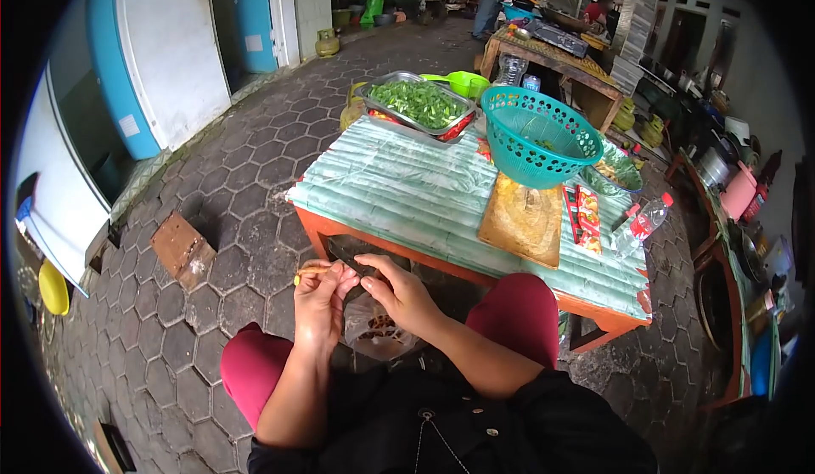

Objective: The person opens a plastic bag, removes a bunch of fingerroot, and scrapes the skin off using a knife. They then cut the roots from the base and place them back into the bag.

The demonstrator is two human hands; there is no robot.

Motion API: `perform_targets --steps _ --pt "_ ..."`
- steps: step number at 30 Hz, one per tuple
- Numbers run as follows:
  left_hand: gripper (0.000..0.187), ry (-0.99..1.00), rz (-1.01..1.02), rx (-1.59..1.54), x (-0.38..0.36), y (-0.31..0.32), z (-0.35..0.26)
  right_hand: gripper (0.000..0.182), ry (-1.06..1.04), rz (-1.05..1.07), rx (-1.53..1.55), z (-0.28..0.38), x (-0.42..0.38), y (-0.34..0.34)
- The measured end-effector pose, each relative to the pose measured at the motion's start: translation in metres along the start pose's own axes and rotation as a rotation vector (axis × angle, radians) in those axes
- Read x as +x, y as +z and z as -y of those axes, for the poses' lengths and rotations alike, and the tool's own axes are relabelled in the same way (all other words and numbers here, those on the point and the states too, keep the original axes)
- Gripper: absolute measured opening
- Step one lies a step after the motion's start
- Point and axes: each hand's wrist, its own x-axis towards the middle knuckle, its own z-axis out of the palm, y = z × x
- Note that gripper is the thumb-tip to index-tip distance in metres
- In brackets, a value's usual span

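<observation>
Hexagonal paving surrounds the counter (407, 194); at six o'clock, left hand (318, 300) pinches a thin, hard-to-identify stalk (307, 271), right hand (399, 291) curls half-closed, contents hidden.

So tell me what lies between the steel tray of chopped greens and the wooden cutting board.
In the head view, the teal plastic basket sits between the steel tray and the wooden cutting board, overlapping the board's far end.

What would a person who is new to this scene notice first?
Probably the teal basket, lying tilted at the far right of the table, on the end of a wooden board. Behind it to the left, a metal tray holds chopped greens. Near the camera, the left hand and right hand meet above the lap.
</observation>
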Motion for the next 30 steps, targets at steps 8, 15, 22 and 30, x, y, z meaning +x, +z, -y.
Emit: perform_targets --steps 8,15,22,30 --pt "0.011 0.010 0.070 0.123 -0.001 0.003 -0.001 0.031 0.132 0.017 0.160 -0.005 0.000 -0.003" --pt "0.010 0.120 0.017 0.408 0.014 -0.018 -0.022 0.030 0.363 0.093 0.186 -0.010 0.001 -0.008" --pt "0.014 0.035 -0.038 0.762 0.026 -0.022 -0.025 0.022 0.244 0.099 -0.247 -0.009 0.003 -0.030" --pt "0.025 0.036 0.104 1.402 0.081 0.002 0.038 0.017 0.251 -0.358 -0.126 0.030 0.008 -0.097"
